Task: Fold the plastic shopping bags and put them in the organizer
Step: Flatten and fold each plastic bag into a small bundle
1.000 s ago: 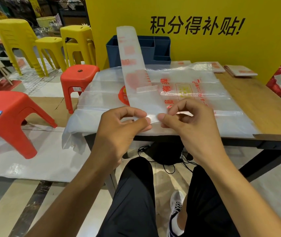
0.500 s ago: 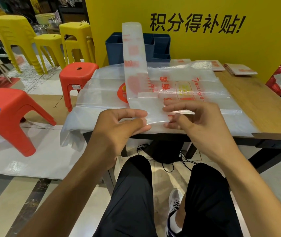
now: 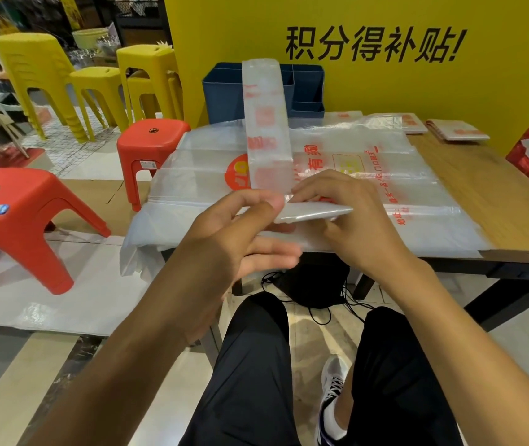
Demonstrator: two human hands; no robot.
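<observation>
Bag folding in progress: near end of strip turned over.

A translucent plastic bag strip with red print [image 3: 266, 123], raised over the wooden table [image 3: 498, 201], is folded at its near end; folded bag packets [image 3: 456, 132] lie far right, flat printed bags [image 3: 385, 175] remain unfolded, and the blue plastic organizer [image 3: 224, 91] stands far centre. The fold is pinched by the left hand [image 3: 224, 239] and gripped by the right hand [image 3: 353, 217].

Both hands meet at chest height, left hand [image 3: 224, 239] and right hand [image 3: 353, 220] pinching.
</observation>
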